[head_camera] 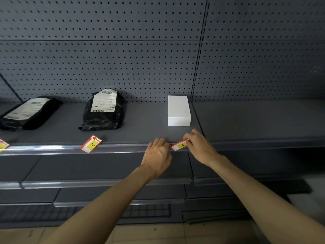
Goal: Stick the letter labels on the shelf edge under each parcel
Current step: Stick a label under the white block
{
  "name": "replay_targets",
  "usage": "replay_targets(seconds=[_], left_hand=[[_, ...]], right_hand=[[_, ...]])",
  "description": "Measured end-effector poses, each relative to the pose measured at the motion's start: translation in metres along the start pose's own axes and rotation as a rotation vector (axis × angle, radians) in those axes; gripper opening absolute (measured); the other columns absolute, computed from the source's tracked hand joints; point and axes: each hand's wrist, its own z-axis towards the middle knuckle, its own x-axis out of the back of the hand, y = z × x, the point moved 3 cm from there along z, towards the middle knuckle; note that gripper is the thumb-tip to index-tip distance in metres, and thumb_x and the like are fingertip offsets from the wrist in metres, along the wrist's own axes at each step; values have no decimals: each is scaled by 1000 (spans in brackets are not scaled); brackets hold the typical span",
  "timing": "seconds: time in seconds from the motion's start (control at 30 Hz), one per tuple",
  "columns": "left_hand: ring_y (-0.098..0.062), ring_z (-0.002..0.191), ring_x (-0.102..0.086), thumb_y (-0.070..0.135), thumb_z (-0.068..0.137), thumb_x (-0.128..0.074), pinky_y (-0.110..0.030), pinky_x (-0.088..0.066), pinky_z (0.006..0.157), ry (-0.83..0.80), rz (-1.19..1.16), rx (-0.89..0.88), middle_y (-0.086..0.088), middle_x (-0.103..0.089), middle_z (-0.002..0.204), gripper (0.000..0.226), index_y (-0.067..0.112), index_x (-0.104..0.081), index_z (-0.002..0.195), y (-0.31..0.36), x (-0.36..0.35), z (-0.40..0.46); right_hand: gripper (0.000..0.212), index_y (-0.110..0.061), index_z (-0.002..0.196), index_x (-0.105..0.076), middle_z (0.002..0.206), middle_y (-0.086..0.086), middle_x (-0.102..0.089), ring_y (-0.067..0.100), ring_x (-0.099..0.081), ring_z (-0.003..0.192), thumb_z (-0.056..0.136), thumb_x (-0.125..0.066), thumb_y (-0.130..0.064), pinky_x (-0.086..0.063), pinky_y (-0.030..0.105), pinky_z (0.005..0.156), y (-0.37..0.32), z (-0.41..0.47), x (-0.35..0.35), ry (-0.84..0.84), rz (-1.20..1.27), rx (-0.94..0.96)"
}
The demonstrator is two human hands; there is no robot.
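Observation:
A white box [179, 110] stands on the grey shelf, with two black bagged parcels to its left, one in the middle [103, 111] and one at the far left [29, 113]. Below the box, a red, white and yellow label marked E [181, 145] lies tilted against the shelf edge [52, 149]. My right hand [200, 147] pinches its right end and my left hand [158, 152] holds its left end. A label marked D [91, 143] sits tilted on the edge under the middle parcel. Another label [3, 146] shows partly at the far left.
A grey pegboard [123, 59] backs the shelf. Lower grey shelves [88, 182] step out below the hands. The shelf section to the right [263, 118] holds nothing in view. A tiled floor [158, 233] runs along the bottom.

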Motion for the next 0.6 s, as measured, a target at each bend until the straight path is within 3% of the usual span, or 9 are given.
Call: replay_targets(seconds=[0.2,0.33,0.47,0.6], left_hand=[[-26,112,-53,26,89,-55,-40,-45,96,-66,-38,3,-8,-58,123,32,14,-54,119,-5,21,8],[-33,102,-61,32,90,-49,-40,-47,80,-71,-35,78,-11,-64,113,26,14,-54,109,-23,55,3],[-34,102,-62,39,92,-48,-40,-48,81,-59,10,130,-11,-66,110,30,14,-57,105,-57,99,-15],[-33,99,-62,39,90,-51,-39,-49,80,15,0,183,-11,-67,105,27,14,-60,96,-107,148,-48]], right_hand=[[35,-13,125,-46,122,5,-46,17,-64,89,93,-59,-21,-58,27,68,-8,-5,16,69,22,-39],[27,-13,112,-56,110,4,-55,17,-61,84,92,-58,-30,-55,30,66,-33,-6,33,149,-130,36],[24,-12,91,-61,90,2,-62,20,-56,85,91,-54,-36,-50,34,66,-79,-1,42,148,-179,118],[28,-12,85,-59,85,2,-61,20,-55,80,92,-53,-38,-45,32,64,-149,16,40,124,-142,199]])
